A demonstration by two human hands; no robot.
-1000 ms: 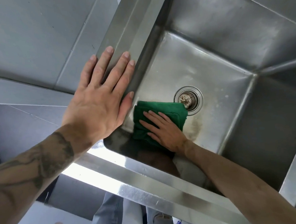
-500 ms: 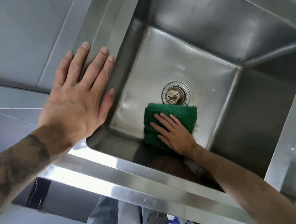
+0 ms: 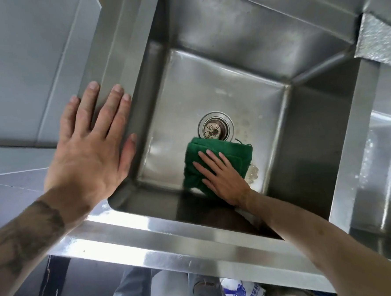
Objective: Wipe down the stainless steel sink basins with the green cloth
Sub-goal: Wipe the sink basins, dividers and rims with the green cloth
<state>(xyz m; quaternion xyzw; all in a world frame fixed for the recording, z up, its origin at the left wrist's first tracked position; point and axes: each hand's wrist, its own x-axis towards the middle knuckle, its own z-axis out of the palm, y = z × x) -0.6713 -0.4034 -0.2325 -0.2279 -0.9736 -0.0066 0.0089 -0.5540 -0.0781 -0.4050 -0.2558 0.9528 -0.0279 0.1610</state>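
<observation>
Right hand (image 3: 224, 178): palm down, fingers spread flat, pressing on the folded dark green terry cloth (image 3: 216, 160); flattened on it rather than closed around it; bare forearm runs out to the lower right.
Left hand (image 3: 91, 152): spread wide, nothing in it; palm and fingers lie flat on the left rim of the sink, thumb hanging over the inner edge; tattooed forearm leads off to the lower left.
Green cloth: folded into a thick pad, lying on the basin floor toward the near right part; its far edge touches the near side of the drain ring; a loose thread sticks up at its far right corner.
Round metal drain strainer (image 3: 215, 127): set in the middle of the basin floor, perforated cup inside a shiny ring, partly rimmed by the cloth.
Square stainless steel sink basin (image 3: 220, 84): deep, with sloping walls; dull, smeared floor; a patch of droplets or residue just right of the cloth near the right wall.
Second stainless steel basin (image 3: 378, 159): to the right, past a dividing wall; only part in view.
Brushed steel front rim of the counter (image 3: 149, 240): bright band across the near side.
Grey wall panels (image 3: 24, 66): left of the sink.
Light blue jeans (image 3: 134, 288): person's legs below the rim.
White bag with blue print (image 3: 240, 291): beside the legs; print too small to read.
</observation>
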